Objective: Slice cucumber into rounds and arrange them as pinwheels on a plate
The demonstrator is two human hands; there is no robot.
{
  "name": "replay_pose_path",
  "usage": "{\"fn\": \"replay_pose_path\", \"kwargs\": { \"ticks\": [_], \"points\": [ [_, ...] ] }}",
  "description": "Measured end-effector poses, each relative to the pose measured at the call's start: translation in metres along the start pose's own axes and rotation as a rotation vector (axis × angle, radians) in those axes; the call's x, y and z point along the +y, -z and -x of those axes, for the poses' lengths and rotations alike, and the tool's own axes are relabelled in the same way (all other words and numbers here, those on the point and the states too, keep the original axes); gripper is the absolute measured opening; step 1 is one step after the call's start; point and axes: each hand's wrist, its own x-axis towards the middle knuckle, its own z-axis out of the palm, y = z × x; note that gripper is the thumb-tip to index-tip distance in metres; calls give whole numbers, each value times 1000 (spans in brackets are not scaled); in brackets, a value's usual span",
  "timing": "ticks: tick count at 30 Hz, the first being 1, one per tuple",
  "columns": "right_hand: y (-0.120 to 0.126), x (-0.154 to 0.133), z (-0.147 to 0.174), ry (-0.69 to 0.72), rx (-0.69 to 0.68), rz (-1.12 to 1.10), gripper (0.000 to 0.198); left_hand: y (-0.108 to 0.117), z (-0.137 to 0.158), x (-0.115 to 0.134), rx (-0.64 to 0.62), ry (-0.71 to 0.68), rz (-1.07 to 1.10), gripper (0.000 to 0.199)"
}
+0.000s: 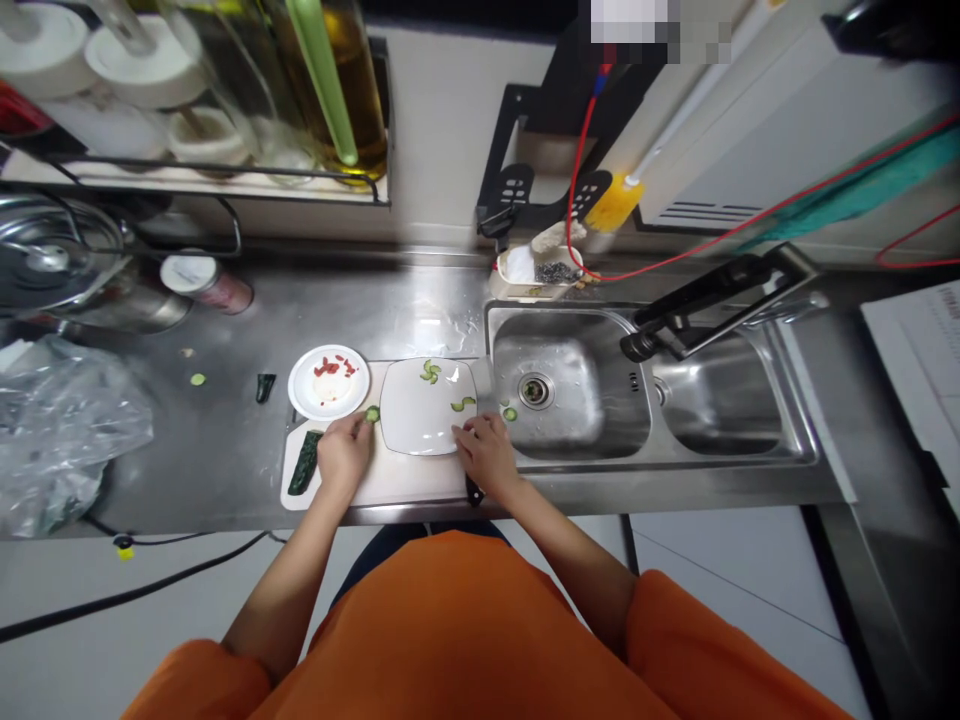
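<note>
A square white plate (420, 420) rests on a white cutting board (397, 485). On it lie curved cucumber pieces, one cluster fanned out (430, 372) at the top and another pair (463, 404) near the right edge. My left hand (345, 458) is left of the plate, its fingertips closed on a cucumber slice (373, 413). Over the plate's lower right edge reaches my right hand (487, 455), fingers slightly apart with nothing visible in them. Beneath it, a knife's black handle (475, 492) shows, its blade partly hidden. A dark green cucumber piece (304, 464) lies beside my left hand.
A round white plate (300, 395) with red bits stands at the back left. Further left are a cucumber end (265, 387), a canister (206, 283) and a plastic bag (67, 430). A double steel sink (570, 450) adjoins on the right, with a cucumber slice (511, 414) at its edge.
</note>
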Motion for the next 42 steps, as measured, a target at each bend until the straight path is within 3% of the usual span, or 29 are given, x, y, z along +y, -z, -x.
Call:
{"fn": "replay_pose_path", "kwargs": {
  "ticks": [6,16,25,29,32,36,39,42],
  "points": [
    [-8,-14,1,17,-51,7,25,-12,-1,4,16,19,-13,34],
    [-13,-16,1,36,-58,-6,24,-7,-3,6,8,93,13,30],
    [-13,-19,-6,29,-40,-129,24,5,-11,6,-37,269,301,26],
    [-16,-22,-17,24,8,-307,23,15,-14,8,-145,348,511,35],
    [-14,-28,-32,21,61,-492,20,17,-12,20,-330,320,705,39],
    [-6,-32,-48,-114,73,-703,15,10,-6,46,-571,258,882,40],
    [0,-27,-51,-226,-26,-829,11,2,-3,61,-640,263,931,41],
    [6,-17,-47,-304,-16,-868,9,-5,0,70,-644,379,977,40]
  ]
}}
